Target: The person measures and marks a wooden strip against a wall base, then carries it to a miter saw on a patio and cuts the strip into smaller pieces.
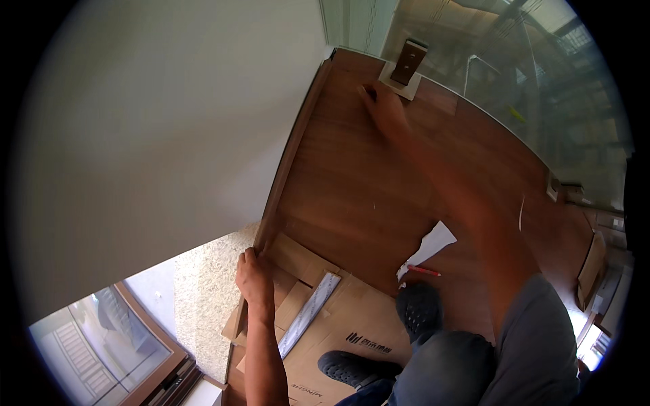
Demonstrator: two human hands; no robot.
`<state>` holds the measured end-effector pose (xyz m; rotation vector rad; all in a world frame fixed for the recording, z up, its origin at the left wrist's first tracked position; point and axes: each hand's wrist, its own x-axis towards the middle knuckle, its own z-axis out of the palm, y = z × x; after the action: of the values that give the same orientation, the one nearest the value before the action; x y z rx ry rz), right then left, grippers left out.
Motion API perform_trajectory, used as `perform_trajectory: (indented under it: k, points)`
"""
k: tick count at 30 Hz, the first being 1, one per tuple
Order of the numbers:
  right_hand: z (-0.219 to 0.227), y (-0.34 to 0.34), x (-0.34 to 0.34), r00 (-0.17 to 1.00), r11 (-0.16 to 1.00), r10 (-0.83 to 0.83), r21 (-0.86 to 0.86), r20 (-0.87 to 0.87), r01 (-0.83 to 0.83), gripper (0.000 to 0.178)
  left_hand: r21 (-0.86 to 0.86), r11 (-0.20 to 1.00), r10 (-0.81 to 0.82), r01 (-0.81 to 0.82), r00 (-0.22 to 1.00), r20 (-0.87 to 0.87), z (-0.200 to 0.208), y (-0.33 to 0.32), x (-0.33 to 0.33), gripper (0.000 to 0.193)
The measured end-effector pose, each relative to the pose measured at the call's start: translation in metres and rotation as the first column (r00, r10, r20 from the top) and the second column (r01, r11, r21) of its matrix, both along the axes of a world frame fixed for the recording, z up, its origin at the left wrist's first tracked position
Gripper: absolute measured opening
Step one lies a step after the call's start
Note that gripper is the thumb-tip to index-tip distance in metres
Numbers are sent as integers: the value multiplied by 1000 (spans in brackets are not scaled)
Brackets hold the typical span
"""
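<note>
A long brown skirting strip [296, 139] runs along the foot of the white wall, on the wood-look floor [352, 169]. My left hand [255, 279] is closed round its nearer part, by the wall's corner. Far ahead, my right hand [384, 109] is low over the floor with its fingers pinched together. Whatever lies between those fingertips, if anything, is too small to make out. Just beyond this hand stands a brown bracket [409, 62] on a pale square pad [411, 88], at the edge of a glass panel [501, 68].
Flattened cardboard [365, 308] lies under my foot, with a silvery ruler-like strip [309, 314] on it. A torn white paper [433, 243] and a red pen [424, 271] are by my other shoe. A framed window [112, 338] shows at lower left.
</note>
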<state>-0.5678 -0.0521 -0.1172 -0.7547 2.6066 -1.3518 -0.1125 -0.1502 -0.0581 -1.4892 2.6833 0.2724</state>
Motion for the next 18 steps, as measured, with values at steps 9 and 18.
perform_trajectory:
  k: [9, 18]
  points:
    - [-26, -80, -69, 980, 989, -66, -142, -185, 39, 26, -7, 999, 49, -50, 990, -131, -4, 6, -5, 19]
    - [-43, -95, -85, 996, 964, 54, -256, -72, -71, 22, -12, 997, 72, -75, 988, -137, -12, 7, -10, 18]
